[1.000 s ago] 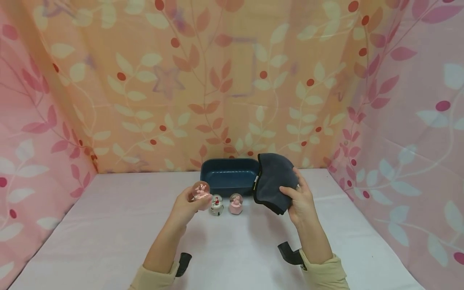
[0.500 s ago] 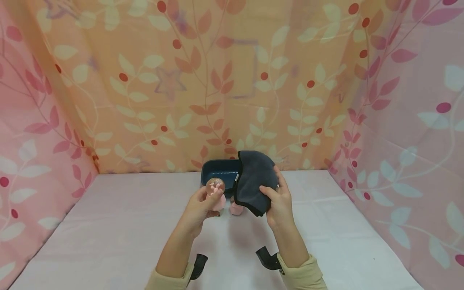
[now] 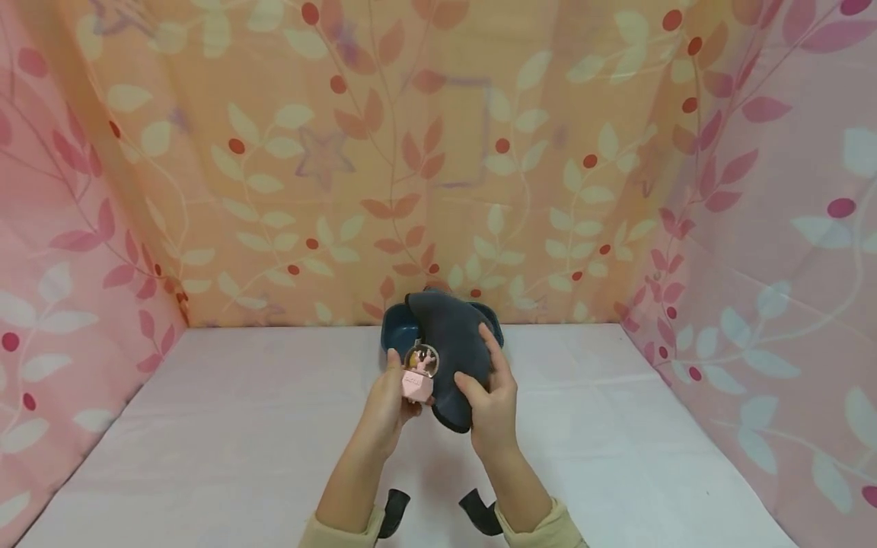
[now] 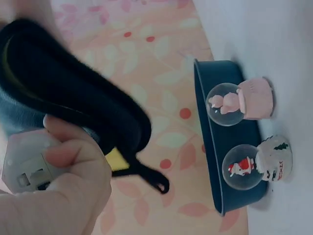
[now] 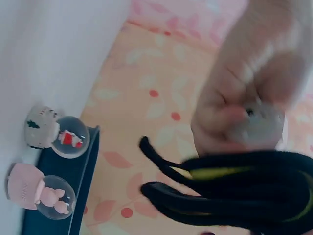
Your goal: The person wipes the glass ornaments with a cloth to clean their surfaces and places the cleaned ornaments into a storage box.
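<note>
My left hand (image 3: 384, 407) grips a pink-based snow globe (image 3: 419, 373) with small pink figures inside, upright in the head view; its underside shows in the left wrist view. Fingers and thumb of my right hand (image 3: 495, 415) hold a dark grey cloth (image 3: 454, 350), folded over, with black edging and a black loop. The cloth is right beside the globe; whether they touch I cannot tell. Two more snow globes stand on the table, seen in the wrist views: one with a pink base (image 4: 257, 98), one with a white base (image 4: 276, 159) and a red-and-white figure.
A dark blue rectangular dish (image 3: 397, 329) stands at the table's back edge, behind the two standing globes and partly covered by the cloth in the head view. White cloth covers the table (image 3: 240, 426). Patterned curtains (image 3: 329, 152) surround the back and sides.
The cloth in my right hand has moved left, in front of the dish. My left hand has brought the held snow globe right and turned it more upright. The standing globes are now hidden in the head view.
</note>
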Demonstrator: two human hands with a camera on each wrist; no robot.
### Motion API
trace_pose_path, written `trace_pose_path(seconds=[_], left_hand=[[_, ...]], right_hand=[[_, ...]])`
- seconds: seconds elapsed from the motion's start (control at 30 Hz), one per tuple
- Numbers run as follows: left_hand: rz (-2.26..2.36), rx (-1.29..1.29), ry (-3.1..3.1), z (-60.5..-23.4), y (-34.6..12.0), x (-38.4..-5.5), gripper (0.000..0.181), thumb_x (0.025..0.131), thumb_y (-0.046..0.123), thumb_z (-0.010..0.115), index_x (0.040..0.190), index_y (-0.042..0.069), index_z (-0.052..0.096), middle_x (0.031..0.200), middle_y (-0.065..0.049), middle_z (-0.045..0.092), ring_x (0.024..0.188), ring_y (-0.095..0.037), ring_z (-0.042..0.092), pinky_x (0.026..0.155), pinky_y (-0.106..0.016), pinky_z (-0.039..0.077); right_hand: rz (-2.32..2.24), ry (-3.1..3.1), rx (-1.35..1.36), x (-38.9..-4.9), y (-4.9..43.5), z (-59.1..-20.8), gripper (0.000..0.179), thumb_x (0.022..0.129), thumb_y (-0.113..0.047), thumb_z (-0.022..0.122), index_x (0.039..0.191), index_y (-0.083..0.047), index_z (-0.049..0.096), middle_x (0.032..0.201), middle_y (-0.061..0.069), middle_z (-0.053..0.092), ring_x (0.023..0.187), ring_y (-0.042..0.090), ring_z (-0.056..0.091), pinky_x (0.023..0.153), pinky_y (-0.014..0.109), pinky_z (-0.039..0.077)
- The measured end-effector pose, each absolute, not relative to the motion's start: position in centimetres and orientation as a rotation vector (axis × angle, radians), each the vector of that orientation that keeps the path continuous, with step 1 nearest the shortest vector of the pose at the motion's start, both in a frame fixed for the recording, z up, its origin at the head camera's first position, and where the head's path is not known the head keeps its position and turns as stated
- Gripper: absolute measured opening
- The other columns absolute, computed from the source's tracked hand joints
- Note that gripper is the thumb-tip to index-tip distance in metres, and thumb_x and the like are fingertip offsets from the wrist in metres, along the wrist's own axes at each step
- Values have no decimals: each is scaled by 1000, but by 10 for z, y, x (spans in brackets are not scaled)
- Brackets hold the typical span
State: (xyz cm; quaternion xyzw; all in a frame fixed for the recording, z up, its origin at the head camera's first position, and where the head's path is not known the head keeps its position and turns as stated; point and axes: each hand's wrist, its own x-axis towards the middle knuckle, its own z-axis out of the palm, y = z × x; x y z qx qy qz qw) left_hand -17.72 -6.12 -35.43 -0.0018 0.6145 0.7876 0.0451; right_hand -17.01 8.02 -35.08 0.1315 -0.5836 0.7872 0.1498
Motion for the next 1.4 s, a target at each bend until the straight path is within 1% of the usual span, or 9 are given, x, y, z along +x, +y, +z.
trace_pose_path(seconds=[0.13,0.27,0.4,0.53,0.7,0.87,1.13,1.27,1.4], left_hand=[[2401,-63,1927,-355,-59,-176,57,106,46,23,105,-1,56,80,-1,56,61,-12,48,59,-23,41],[2383,-89,2042,-356,-57,-175,47,106,42,25,105,3,50,83,-3,51,60,-12,44,57,-24,40],[2381,-118,2108,-357,-54,-174,43,106,42,28,104,5,49,79,-2,49,60,-12,43,56,-25,41],[2380,-115,2132,-357,-51,-174,37,106,37,30,101,7,51,73,-1,48,56,-13,43,53,-25,40],[2325,-72,2203,-359,-49,-176,32,105,30,32,92,8,50,62,-1,45,50,-13,38,50,-26,37],[2310,-45,2254,-362,-49,-175,31,103,29,36,88,7,50,57,0,42,47,-13,36,47,-28,34],[2331,66,2147,-366,-52,-172,35,103,28,40,102,-2,58,58,-1,51,44,-12,46,47,-25,37],[2325,-5,2038,-365,-52,-171,36,101,32,46,100,-1,62,57,1,54,45,-11,51,49,-24,41],[2369,-22,1883,-368,-52,-172,37,98,34,51,109,1,64,64,1,58,46,-11,55,52,-25,47]], right_hand=[[1809,-1782,701,-170,71,-366,62,80,10,56,140,-2,47,134,23,51,109,21,57,84,30,50],[1242,-1762,971,-181,66,-376,59,73,8,61,130,-7,58,122,20,62,113,29,57,91,57,45],[975,-1662,1064,-194,63,-379,56,68,5,58,122,-11,62,111,14,68,113,35,57,84,76,35],[965,-1595,1049,-202,63,-379,48,69,3,57,115,-8,64,103,12,70,108,34,60,83,71,38],[1099,-1569,974,-204,63,-379,44,69,5,54,110,-4,66,103,16,68,99,35,62,86,49,46],[1413,-1669,809,-198,65,-376,46,72,11,48,112,-4,65,105,18,67,83,27,60,70,29,50],[2256,-1736,581,-194,75,-357,49,78,5,40,124,3,57,127,16,53,106,25,53,84,30,47],[2554,-1631,508,-193,77,-354,49,81,3,35,124,-5,57,126,13,51,107,24,55,86,31,48],[2704,-1559,441,-193,77,-356,47,83,2,32,119,-13,58,124,9,53,105,22,55,86,31,47]])
